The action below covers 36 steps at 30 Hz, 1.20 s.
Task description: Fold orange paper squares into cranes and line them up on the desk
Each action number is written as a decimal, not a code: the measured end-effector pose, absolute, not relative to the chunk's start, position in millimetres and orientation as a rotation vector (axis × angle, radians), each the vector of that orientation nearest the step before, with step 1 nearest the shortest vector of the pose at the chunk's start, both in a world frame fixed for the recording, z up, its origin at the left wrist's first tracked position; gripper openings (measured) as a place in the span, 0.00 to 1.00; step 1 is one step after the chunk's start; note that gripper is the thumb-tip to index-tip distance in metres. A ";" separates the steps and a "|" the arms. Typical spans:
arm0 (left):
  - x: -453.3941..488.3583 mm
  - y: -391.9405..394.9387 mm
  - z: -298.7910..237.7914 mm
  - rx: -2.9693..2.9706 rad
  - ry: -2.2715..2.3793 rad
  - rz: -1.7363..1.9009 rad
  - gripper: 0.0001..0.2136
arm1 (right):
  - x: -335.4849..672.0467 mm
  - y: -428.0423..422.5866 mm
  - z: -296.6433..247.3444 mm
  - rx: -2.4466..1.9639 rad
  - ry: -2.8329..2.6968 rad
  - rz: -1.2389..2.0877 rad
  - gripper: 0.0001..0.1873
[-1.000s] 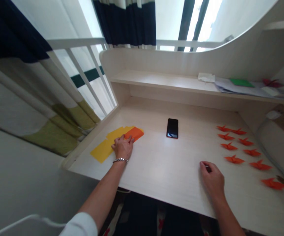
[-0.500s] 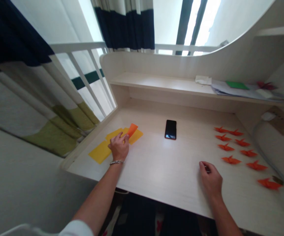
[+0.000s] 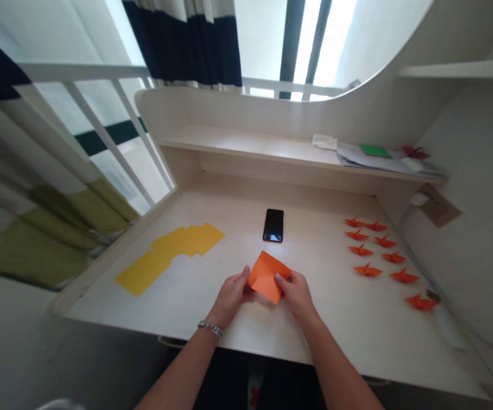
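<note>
Orange paper (image 3: 267, 272) between left grip (image 3: 231, 295) and right grip (image 3: 297, 294), edges pinched.

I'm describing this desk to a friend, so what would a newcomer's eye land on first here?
Probably the orange sheet, held in the left hand and right hand at the front of the pale desk. Next come the orange origami cranes grouped at the right and the yellow paper sheets spread at the left, with a black smartphone between them.
</note>
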<state>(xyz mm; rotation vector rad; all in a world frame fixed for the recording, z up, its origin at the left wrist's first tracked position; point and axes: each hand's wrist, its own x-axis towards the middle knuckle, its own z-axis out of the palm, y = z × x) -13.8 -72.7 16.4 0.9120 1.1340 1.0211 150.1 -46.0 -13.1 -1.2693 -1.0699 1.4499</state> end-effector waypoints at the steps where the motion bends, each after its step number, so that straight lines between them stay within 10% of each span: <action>1: -14.6 -68.8 15.7 0.978 1.158 1.039 0.21 | 155.7 -43.1 -15.5 -1.297 -1.130 1.449 0.16; 23: -23.4 -48.5 -15.6 1.343 1.520 1.019 0.14 | 185.5 -51.7 -33.9 -1.233 -1.261 1.199 0.24; 36: -27.2 -48.0 -7.3 1.190 1.188 0.913 0.14 | 185.4 -61.7 -18.9 -1.162 -1.569 1.024 0.07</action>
